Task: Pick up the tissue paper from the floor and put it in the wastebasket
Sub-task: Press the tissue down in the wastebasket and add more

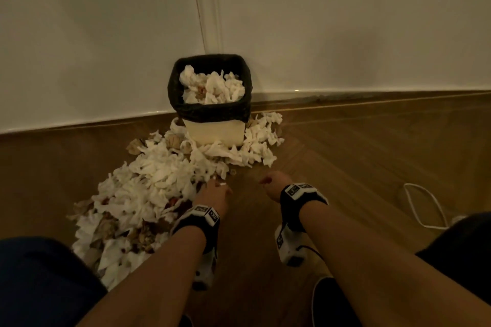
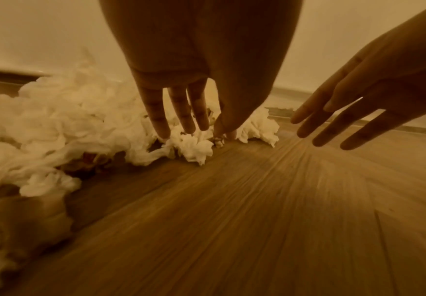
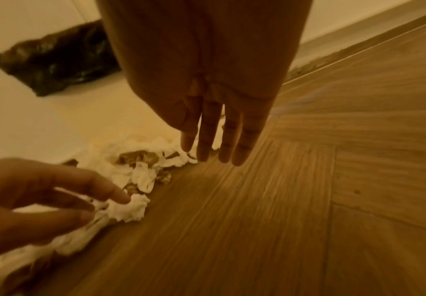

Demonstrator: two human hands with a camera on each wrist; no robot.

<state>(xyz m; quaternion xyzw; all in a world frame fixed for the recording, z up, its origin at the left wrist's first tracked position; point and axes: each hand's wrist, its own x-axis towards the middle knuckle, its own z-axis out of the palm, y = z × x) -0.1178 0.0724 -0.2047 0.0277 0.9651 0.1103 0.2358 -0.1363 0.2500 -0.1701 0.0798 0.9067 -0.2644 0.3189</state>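
Observation:
A white wastebasket point(image 1: 215, 134) with a black liner point(image 3: 55, 60) stands against the wall, heaped with tissue. Crumpled tissue paper point(image 1: 159, 180) lies in a long pile from the basket's foot toward my left knee. My left hand point(image 1: 216, 188) reaches down at the pile's right edge. Its straight fingers point(image 2: 156, 112) touch a small white wad point(image 2: 194, 148), also seen from the right wrist as the wad point(image 3: 131, 208). My right hand point(image 1: 268, 183) hovers open over bare floor just right of the pile, its fingers point(image 3: 204, 130) straight and holding nothing.
Brown crumpled scraps point(image 1: 143, 236) are mixed into the pile. A white cable point(image 1: 425, 207) loops on the wooden floor at the right. My knees frame the bottom corners, and a dark shoe point(image 1: 334, 300) sits below my right arm. The wall runs behind the basket.

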